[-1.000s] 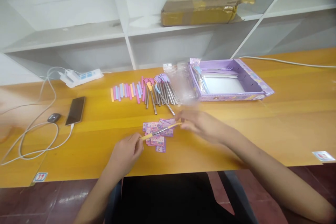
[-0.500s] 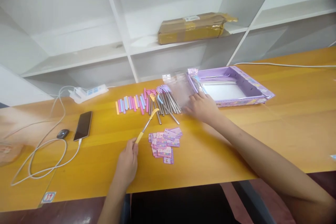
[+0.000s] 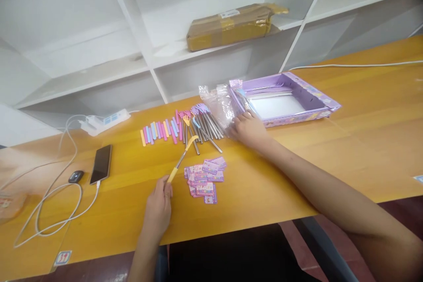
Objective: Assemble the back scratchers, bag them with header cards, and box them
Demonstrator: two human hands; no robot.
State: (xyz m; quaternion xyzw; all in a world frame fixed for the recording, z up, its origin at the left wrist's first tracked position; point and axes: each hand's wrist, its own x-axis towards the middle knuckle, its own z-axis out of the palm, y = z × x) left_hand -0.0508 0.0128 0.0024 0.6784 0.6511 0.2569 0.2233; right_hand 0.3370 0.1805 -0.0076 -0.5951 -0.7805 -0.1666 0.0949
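Observation:
My left hand (image 3: 158, 209) is closed around the yellow handle of a back scratcher (image 3: 181, 159), whose thin metal rod and curved yellow head point up and away. My right hand (image 3: 247, 130) has its fingers curled on the near end of the clear plastic bags (image 3: 220, 103), beside the purple box; its fingertips are partly hidden. Left of the bags lie several back scratcher heads with metal rods (image 3: 211, 124), in pink, purple, yellow and blue. A row of short coloured handle tubes (image 3: 160, 131) lies further left. Nearer me is a loose pile of printed cards (image 3: 203, 178).
The open purple box (image 3: 299, 118) holds a bagged blue piece by its left wall. At left lie a phone (image 3: 101, 164) on a white cable, a black mouse (image 3: 76, 176) and a power strip (image 3: 105, 122). A taped parcel (image 3: 229, 28) sits on the shelf behind.
The view has shifted slightly. The plastic bags look more crinkled and lifted by my right hand. My left hand keeps the back scratcher in nearly the same place.

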